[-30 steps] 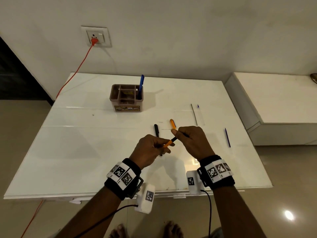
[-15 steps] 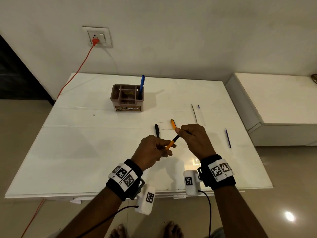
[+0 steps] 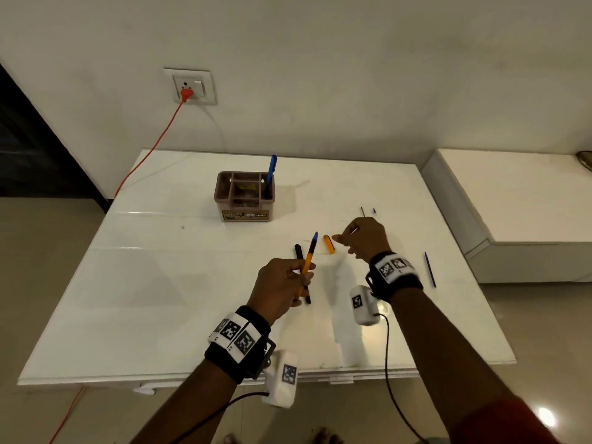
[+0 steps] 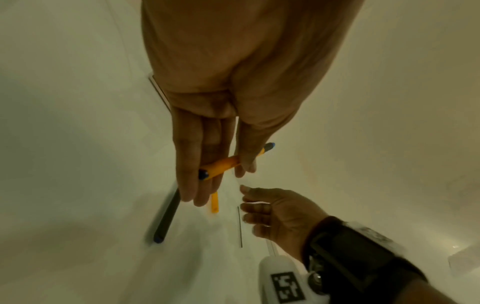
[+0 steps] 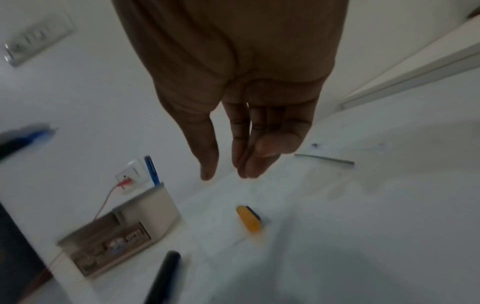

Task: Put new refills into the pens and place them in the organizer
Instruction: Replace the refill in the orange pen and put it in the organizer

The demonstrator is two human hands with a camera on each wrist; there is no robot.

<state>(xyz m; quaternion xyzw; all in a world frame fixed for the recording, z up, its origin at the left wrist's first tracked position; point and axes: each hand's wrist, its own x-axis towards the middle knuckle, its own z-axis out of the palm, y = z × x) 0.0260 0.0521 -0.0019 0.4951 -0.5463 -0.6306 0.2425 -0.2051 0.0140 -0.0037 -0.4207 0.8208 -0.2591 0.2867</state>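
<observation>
Your left hand (image 3: 282, 285) sits just below the centre of the head view. Its fingers (image 4: 191, 170) are curled round an orange pen (image 3: 307, 264), pinching it at the lower barrel. The pen tilts up and to the right, blue tip uppermost.

Your right hand (image 3: 363, 238) is right of centre, above the bench (image 3: 160, 299). Its fingers (image 5: 242, 148) hang straight and close together, with a narrow gap to the thumb. They hold nothing.

An orange cap (image 3: 329, 244) lies on the bench just left of the right hand. A black pen (image 3: 301, 267) lies on the bench behind the left hand, partly hidden by it.

The organizer (image 3: 245, 200) stands in the upper centre of the frame, well apart from both hands. A blue pen (image 3: 271, 171) stands upright in its right-hand compartment.

A thin refill (image 5: 324, 158) lies above the right hand. A blue refill (image 3: 430, 269) lies at the right of the frame, near the bench edge.
</observation>
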